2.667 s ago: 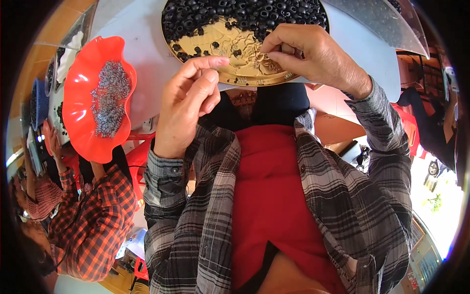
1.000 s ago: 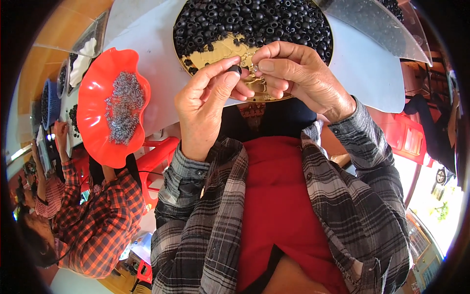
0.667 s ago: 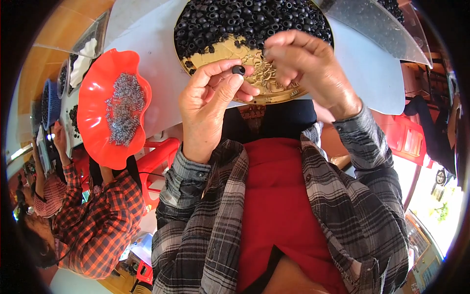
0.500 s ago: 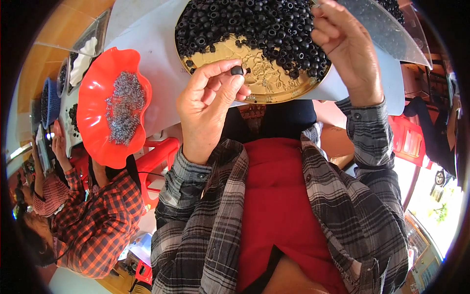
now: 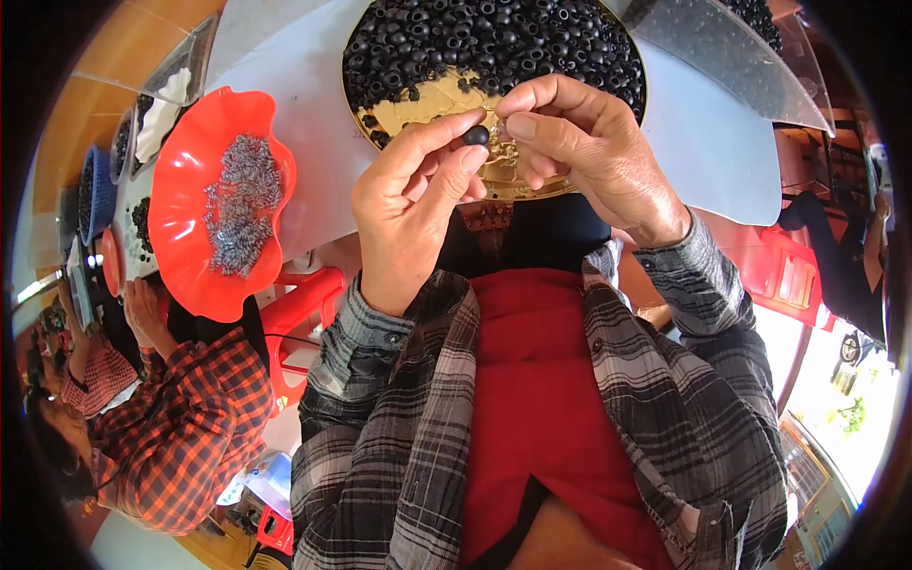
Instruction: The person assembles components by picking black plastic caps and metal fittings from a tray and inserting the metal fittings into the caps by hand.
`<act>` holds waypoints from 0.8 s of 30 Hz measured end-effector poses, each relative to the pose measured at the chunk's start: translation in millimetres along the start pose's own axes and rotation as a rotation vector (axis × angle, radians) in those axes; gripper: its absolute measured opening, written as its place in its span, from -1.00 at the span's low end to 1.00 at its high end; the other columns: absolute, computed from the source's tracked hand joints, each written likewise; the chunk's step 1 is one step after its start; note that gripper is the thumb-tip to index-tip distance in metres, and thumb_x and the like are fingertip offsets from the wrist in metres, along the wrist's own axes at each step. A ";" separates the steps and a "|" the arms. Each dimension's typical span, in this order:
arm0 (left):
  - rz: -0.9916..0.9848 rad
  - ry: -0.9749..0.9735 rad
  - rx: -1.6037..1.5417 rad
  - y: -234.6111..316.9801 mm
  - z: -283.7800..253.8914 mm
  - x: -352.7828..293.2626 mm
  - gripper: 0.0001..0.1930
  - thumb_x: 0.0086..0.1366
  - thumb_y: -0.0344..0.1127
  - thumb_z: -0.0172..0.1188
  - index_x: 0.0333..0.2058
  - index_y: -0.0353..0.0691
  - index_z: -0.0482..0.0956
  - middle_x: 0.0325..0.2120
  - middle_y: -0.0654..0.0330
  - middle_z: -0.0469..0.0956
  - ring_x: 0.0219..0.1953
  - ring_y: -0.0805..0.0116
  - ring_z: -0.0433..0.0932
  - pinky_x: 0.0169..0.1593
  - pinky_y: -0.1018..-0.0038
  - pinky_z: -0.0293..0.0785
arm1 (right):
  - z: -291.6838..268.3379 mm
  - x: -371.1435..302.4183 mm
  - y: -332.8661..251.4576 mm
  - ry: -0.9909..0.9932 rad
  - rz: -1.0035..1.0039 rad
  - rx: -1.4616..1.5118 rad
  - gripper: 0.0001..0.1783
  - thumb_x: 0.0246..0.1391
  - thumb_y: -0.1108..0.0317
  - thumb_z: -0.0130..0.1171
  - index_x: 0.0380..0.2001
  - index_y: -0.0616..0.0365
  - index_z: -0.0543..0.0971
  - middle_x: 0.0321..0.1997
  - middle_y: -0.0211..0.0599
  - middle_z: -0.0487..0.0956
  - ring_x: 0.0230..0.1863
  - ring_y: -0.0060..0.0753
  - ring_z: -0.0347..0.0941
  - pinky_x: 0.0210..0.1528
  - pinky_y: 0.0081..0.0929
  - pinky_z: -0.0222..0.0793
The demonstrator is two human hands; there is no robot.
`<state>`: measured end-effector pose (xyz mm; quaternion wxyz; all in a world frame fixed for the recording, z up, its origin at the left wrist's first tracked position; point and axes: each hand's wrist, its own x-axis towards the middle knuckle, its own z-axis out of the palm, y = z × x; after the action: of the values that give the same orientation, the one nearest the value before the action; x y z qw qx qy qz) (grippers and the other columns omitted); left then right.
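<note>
My left hand (image 5: pixel 413 199) pinches a small black bead (image 5: pixel 476 136) between thumb and forefinger, held up in front of a round gold tray (image 5: pixel 532 180). My right hand (image 5: pixel 584 142) has come in beside it, fingertips closed close to the bead; something small and shiny shows between its fingers, too small to tell what. The tray's far half is heaped with several black ring-shaped beads (image 5: pixel 494 47). Both hands hover over the tray's near rim above a white table (image 5: pixel 285 85).
A red scalloped bowl (image 5: pixel 185 256) with small silvery metal pieces (image 5: pixel 236 204) stands to the left. A clear plastic sheet (image 5: pixel 731 66) lies at the right. Another person in a red checked shirt (image 5: pixel 180 427) sits at lower left beside a red stool (image 5: pixel 304 294).
My right hand went up to the bead heap on the tray and has come back next to my left hand. The left hand has kept hold of the black bead.
</note>
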<state>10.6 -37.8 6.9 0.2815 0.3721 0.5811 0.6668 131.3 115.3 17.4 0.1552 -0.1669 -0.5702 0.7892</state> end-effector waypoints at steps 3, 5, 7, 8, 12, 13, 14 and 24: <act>-0.083 0.026 -0.149 -5.3 6.5 -0.8 -0.70 0.37 -0.47 0.20 0.06 -0.38 0.54 -0.33 0.25 0.57 -0.41 0.55 0.51 -0.31 0.63 0.45 | 1.0 -2.1 0.3 0.004 -0.015 0.014 -0.74 0.22 0.34 0.23 -0.13 0.31 0.58 -0.49 -0.43 0.54 -0.45 -0.66 0.44 -0.33 -0.66 0.37; -0.091 0.031 -0.204 -6.9 11.3 -0.6 -0.70 0.38 -0.45 0.20 0.07 -0.39 0.54 -0.34 0.26 0.58 -0.41 0.55 0.51 -0.31 0.63 0.45 | 0.7 -2.9 3.7 -0.016 -0.038 0.094 -0.73 0.22 0.35 0.22 -0.11 0.33 0.57 -0.46 -0.41 0.55 -0.44 -0.65 0.45 -0.32 -0.67 0.38; -0.102 0.064 -0.240 -5.2 19.0 -0.3 -0.69 0.40 -0.44 0.18 0.07 -0.40 0.53 -0.34 0.25 0.58 -0.40 0.55 0.52 -0.30 0.62 0.45 | -0.3 -5.1 3.5 -0.016 -0.047 0.095 -0.73 0.22 0.36 0.22 -0.11 0.34 0.56 -0.43 -0.40 0.56 -0.43 -0.65 0.45 -0.33 -0.66 0.38; -0.099 0.064 -0.242 -3.5 20.7 -0.1 -0.69 0.40 -0.44 0.18 0.07 -0.40 0.53 -0.34 0.25 0.58 -0.40 0.55 0.52 -0.30 0.62 0.45 | -0.4 -6.0 2.7 -0.014 -0.054 0.100 -0.73 0.21 0.37 0.21 -0.11 0.35 0.56 -0.41 -0.39 0.56 -0.42 -0.64 0.46 -0.34 -0.66 0.38; -0.174 0.056 -0.371 0.3 21.6 -0.9 -0.70 0.44 -0.32 0.14 0.05 -0.38 0.54 -0.35 0.23 0.58 -0.42 0.51 0.51 -0.32 0.59 0.42 | 1.4 -9.5 1.6 0.015 -0.093 0.099 -0.74 0.21 0.38 0.21 -0.11 0.33 0.56 -0.36 -0.40 0.57 -0.43 -0.66 0.45 -0.36 -0.66 0.39; -0.222 0.062 -0.449 0.8 19.9 -0.5 -0.69 0.46 -0.28 0.13 0.03 -0.38 0.55 -0.36 0.23 0.59 -0.44 0.50 0.50 -0.32 0.58 0.41 | 0.9 -9.7 0.9 0.029 -0.094 0.087 -0.75 0.21 0.39 0.21 -0.11 0.33 0.57 -0.36 -0.41 0.57 -0.43 -0.67 0.45 -0.36 -0.66 0.39; -0.222 0.061 -0.448 -1.7 17.0 -0.2 -0.69 0.46 -0.28 0.13 0.03 -0.38 0.55 -0.36 0.23 0.59 -0.44 0.50 0.50 -0.32 0.58 0.41 | 0.5 -9.9 0.8 0.044 -0.094 0.076 -0.76 0.21 0.39 0.21 -0.12 0.32 0.57 -0.35 -0.41 0.58 -0.44 -0.68 0.45 -0.37 -0.66 0.40; -0.339 0.043 -0.939 -23.9 8.4 0.4 -0.73 0.49 -0.31 0.06 0.01 -0.38 0.51 -0.26 0.19 0.55 -0.35 0.50 0.49 -0.23 0.59 0.46 | 23.4 -2.3 24.3 0.134 -0.178 -0.057 -0.78 0.27 0.40 0.19 -0.10 0.32 0.54 -0.26 -0.36 0.64 -0.29 -0.64 0.57 -0.21 -0.70 0.51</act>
<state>15.9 -28.8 -16.2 0.5110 0.0917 0.2763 0.8088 121.7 87.0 1.3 0.2577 -0.1724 -0.5934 0.7428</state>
